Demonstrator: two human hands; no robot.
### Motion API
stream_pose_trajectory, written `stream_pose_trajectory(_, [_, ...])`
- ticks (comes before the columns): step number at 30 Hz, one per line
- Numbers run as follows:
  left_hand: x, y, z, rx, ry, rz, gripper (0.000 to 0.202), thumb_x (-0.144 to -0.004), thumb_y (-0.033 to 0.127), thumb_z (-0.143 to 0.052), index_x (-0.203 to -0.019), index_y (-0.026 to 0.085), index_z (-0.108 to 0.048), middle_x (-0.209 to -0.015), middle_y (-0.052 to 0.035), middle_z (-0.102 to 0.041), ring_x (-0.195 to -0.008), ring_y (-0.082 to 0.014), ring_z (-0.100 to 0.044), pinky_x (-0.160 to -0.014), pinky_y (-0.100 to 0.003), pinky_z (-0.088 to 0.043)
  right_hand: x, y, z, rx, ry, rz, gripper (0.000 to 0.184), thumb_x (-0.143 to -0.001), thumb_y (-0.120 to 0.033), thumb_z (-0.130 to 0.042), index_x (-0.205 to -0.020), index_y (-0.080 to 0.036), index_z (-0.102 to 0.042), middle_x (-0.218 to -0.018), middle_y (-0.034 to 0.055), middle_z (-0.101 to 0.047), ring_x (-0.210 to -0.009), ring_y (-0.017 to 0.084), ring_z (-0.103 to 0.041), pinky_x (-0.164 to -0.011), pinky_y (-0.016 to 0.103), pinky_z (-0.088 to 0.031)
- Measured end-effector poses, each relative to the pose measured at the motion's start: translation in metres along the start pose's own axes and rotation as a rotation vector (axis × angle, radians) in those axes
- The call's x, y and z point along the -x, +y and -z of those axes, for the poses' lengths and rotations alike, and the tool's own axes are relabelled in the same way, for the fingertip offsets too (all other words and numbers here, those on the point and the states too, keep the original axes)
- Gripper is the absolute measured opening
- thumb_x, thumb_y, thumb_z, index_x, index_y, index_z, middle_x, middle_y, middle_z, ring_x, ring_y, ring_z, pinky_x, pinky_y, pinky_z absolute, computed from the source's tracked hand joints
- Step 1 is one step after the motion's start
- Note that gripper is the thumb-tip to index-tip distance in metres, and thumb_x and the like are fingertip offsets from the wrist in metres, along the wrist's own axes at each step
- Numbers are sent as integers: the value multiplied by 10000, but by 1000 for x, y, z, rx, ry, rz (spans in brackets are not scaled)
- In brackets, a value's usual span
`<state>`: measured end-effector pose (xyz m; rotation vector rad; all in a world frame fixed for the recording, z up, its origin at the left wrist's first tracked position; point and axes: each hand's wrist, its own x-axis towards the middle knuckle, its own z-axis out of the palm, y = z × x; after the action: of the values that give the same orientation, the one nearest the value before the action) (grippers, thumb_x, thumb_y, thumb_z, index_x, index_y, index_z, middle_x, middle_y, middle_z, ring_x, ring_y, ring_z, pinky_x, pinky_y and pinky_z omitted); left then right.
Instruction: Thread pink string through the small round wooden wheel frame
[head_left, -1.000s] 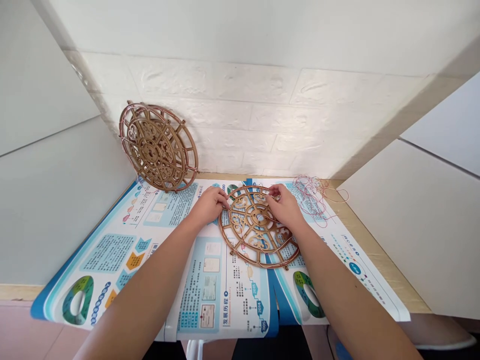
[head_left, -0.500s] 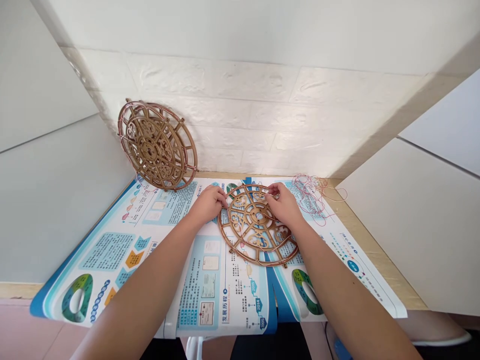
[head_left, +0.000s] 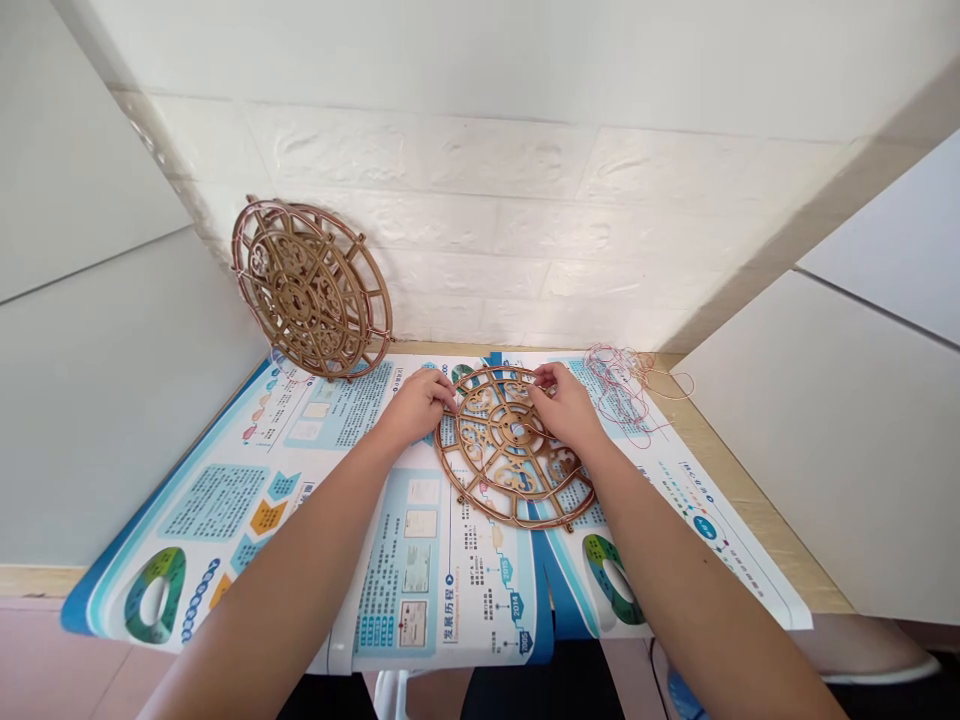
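Observation:
A round golden-brown openwork frame (head_left: 504, 478) with scroll ornaments lies on the printed poster sheet, and reddish wire runs along its rings. My left hand (head_left: 420, 405) pinches at the upper left of its rim with curled fingers. At the upper right, my right hand (head_left: 562, 405) has thumb and fingers closed on the frame's ring or the wire there; which of these I cannot tell. The part of the frame beneath my right hand is hidden.
Several similar round frames (head_left: 311, 290) lean stacked against the white brick-patterned wall (head_left: 465, 230) at the back left. A loose tangle of red and pale wire (head_left: 622, 385) lies at the back right. White panels (head_left: 847, 450) flank the poster-covered table (head_left: 225, 420).
Both hands stay at nearly the same places on the frame, with only slight finger movement. The whole view shifts a little.

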<state>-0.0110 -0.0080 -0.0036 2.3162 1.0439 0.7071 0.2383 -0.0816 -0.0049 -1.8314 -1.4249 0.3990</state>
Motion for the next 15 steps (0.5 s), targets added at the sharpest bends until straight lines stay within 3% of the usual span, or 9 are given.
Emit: stream_pose_trajectory(15, [1,-7,-7,11,15,-58,471,-656,-73,-429,-696,229,-787,-945,-29,-689,-969,-197,-613,-917,-370,-525,-1,2,-2,7,1,7,275,-808,-328,-566,-1048,-193,-578,-1024,69,-653,-937,237,-607,-821,375,-460])
